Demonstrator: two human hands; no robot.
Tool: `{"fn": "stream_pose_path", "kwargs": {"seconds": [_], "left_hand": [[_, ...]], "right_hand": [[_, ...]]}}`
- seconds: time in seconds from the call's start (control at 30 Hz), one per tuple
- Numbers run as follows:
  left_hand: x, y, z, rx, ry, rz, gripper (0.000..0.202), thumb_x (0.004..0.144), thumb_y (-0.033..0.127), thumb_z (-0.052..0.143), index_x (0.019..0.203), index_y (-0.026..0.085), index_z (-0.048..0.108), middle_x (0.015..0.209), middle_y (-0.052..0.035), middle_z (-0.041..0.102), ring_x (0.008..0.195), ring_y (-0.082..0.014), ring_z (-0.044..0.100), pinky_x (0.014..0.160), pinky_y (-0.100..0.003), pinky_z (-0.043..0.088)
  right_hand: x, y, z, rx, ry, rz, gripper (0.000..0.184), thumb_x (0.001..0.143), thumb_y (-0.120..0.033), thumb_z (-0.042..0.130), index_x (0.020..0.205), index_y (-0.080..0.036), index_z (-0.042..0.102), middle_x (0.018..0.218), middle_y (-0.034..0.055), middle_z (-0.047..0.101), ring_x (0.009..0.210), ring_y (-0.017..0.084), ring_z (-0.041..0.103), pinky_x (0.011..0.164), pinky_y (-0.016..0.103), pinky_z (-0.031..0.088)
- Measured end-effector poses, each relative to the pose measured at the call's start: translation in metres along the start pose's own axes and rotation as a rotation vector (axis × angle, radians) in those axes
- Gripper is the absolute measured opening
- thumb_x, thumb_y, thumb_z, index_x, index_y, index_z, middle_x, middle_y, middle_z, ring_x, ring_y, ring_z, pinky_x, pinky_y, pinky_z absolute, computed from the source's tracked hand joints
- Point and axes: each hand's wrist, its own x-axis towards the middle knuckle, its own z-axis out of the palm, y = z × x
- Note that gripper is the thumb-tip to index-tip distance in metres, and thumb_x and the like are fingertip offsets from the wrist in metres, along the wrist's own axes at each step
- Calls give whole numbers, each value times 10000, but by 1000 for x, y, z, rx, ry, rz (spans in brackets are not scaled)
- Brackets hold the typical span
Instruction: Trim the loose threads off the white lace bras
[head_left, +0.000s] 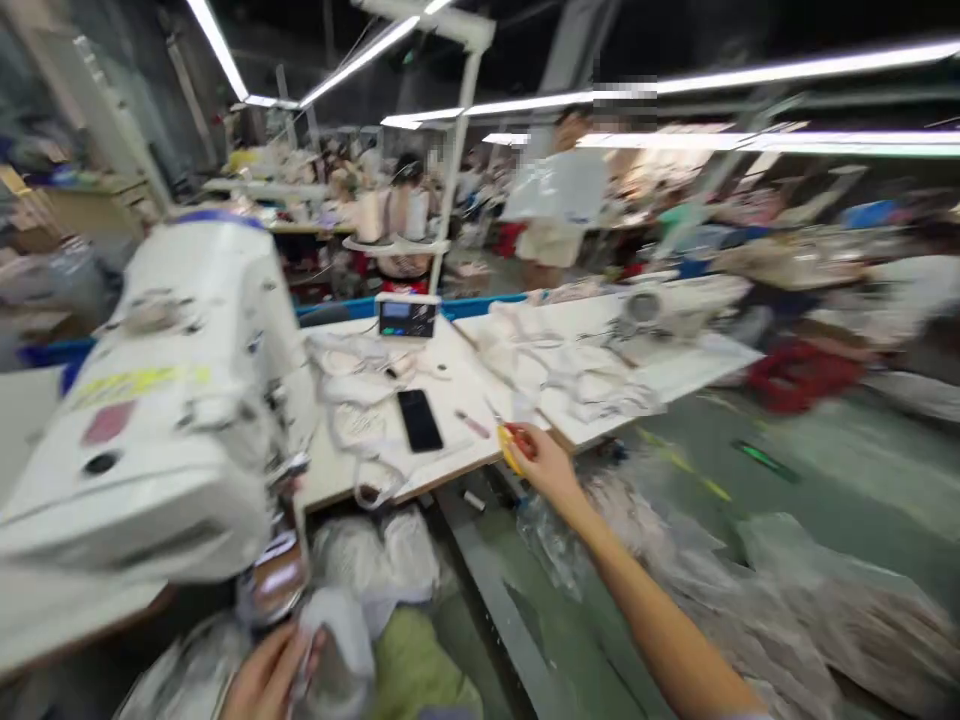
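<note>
My right hand (551, 468) reaches out to the table's front edge, its fingers closed round a pair of scissors (511, 452) with red and yellow handles. Their thin blades point away, over the tabletop. Low in the view, my left hand (264, 672) pinches a white padded cloth piece (351, 655), possibly a bra cup; blur hides its details. This hand is just below the head of a white sewing machine (187, 410). Beside the scissors lies a thin pink stick-like tool (472, 424), with a black phone (420, 420) to its left.
White strappy garments (360, 390) lie around the phone, and more white garments (547, 360) cover the adjoining table. A control box (407, 315) stands at the back. Plastic-bagged goods (750, 590) fill the floor at right, near a red crate (806, 378). Other people are farther off.
</note>
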Motion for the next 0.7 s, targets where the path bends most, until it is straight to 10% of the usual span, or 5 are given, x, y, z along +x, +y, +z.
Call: {"fn": "stream_pose_path", "kwargs": {"seconds": [0.27, 0.7], "left_hand": [[-27, -6, 1, -125, -52, 44, 410, 745, 494, 841, 967, 152, 794, 887, -92, 793, 717, -166, 666, 730, -273, 530], [-44, -2, -4, -28, -81, 127, 268, 846, 412, 776, 976, 179, 786, 819, -42, 769, 769, -170, 686, 748, -260, 529]], "right_hand": [[-178, -101, 36, 616, -442, -494, 674, 804, -178, 654, 1444, -321, 501, 1198, 92, 562, 1031, 225, 612, 882, 362, 556], [-179, -152, 48, 640, -440, -565, 776, 719, -145, 711, 1443, -338, 509, 1139, 84, 558, 1035, 258, 590, 857, 388, 542]]}}
